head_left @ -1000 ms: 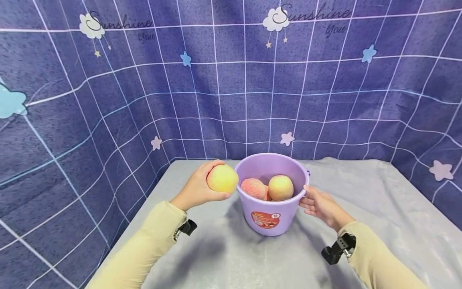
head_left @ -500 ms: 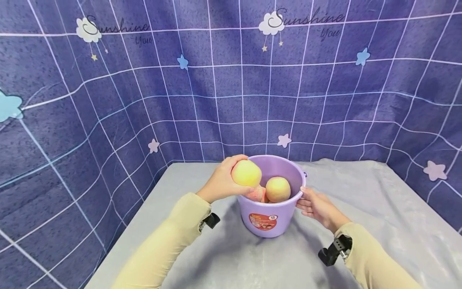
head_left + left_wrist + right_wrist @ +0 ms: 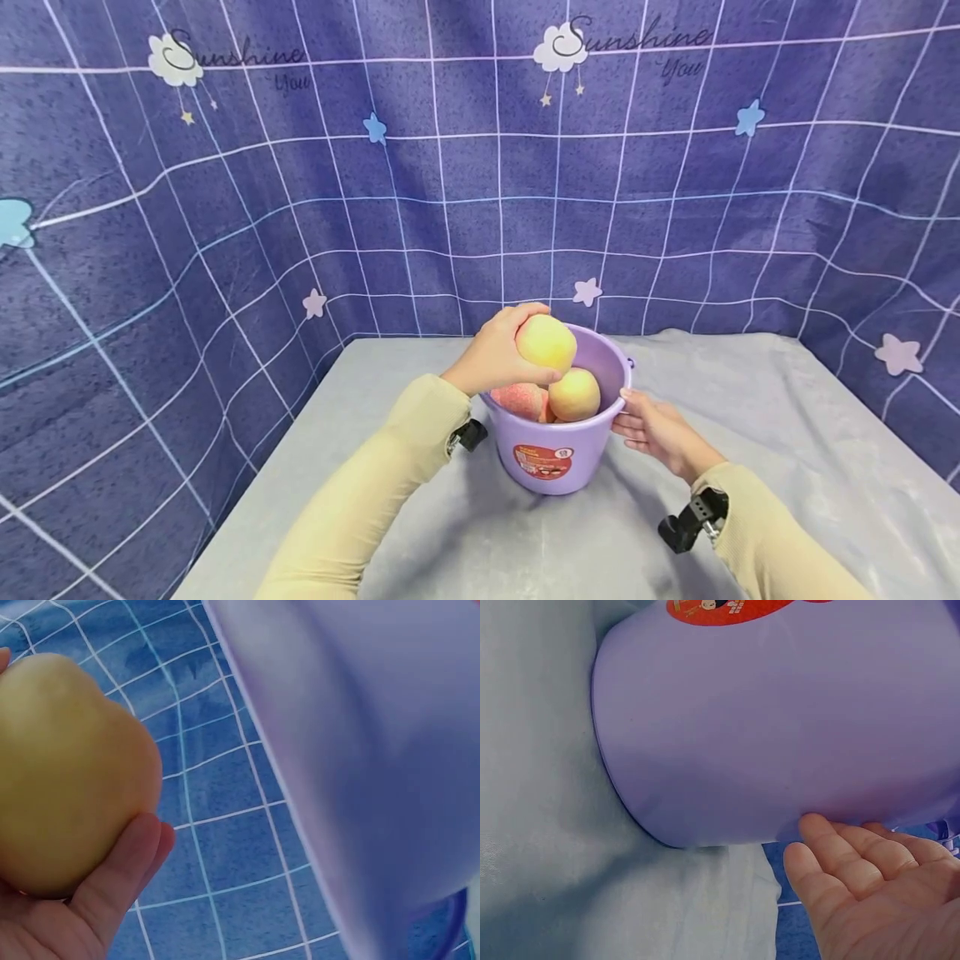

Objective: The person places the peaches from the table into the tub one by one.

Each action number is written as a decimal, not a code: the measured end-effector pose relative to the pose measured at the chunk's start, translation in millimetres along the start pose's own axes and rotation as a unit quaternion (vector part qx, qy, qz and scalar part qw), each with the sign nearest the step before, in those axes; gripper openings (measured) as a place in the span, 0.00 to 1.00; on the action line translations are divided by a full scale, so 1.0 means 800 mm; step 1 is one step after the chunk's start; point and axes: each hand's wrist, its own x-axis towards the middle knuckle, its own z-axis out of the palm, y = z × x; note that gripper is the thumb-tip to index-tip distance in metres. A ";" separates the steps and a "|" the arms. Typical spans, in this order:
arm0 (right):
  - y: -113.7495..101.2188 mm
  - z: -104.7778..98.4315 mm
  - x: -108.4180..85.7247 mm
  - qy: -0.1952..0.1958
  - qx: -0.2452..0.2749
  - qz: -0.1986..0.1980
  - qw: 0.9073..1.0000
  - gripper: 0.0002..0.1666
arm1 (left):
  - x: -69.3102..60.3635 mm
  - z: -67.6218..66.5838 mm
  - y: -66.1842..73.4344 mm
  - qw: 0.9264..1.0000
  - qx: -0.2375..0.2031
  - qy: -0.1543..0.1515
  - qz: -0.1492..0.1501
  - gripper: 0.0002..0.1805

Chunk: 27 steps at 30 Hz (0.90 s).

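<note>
My left hand [image 3: 498, 354] grips a yellow peach [image 3: 547, 343] over the mouth of a purple bucket [image 3: 558, 454]. In the left wrist view, the thumb and fingers wrap the underside of the peach [image 3: 71, 776], and the bucket wall [image 3: 352, 765] stands apart from it. Inside the bucket lie a yellow peach [image 3: 575, 395] and a redder peach [image 3: 517, 402], with part of another reddish one between them. My right hand [image 3: 667, 432] holds the bucket's right rim, thumb at the edge and fingers against the outside wall. The right wrist view shows those fingers [image 3: 840, 851] touching the wall.
The bucket stands upright on a grey cloth-covered table [image 3: 420, 533]. A blue gridded curtain [image 3: 465, 192] with stars and clouds hangs behind and to the left. A small handle lug [image 3: 631, 363] sits on the bucket's right rim.
My left hand has carried the peach rightward and slightly up, from left of the bucket to above its opening. My right hand has stayed at the rim. The head view has shifted slightly.
</note>
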 end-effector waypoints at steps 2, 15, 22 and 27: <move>-0.001 0.001 0.000 -0.002 0.000 -0.002 1.000 0.43 | 0.005 -0.002 0.004 1.000 0.010 -0.006 0.003 0.42; 0.000 -0.001 0.001 0.001 -0.004 0.001 1.000 0.45 | 0.040 -0.008 0.022 0.982 0.153 -0.109 -0.010 0.40; 0.012 -0.012 0.007 -0.022 0.009 -0.016 1.000 0.57 | 0.052 -0.004 0.029 0.968 0.197 -0.152 -0.041 0.31; 0.004 -0.002 0.001 0.001 0.004 0.002 1.000 0.50 | 0.051 0.000 0.028 0.966 0.185 -0.146 -0.103 0.27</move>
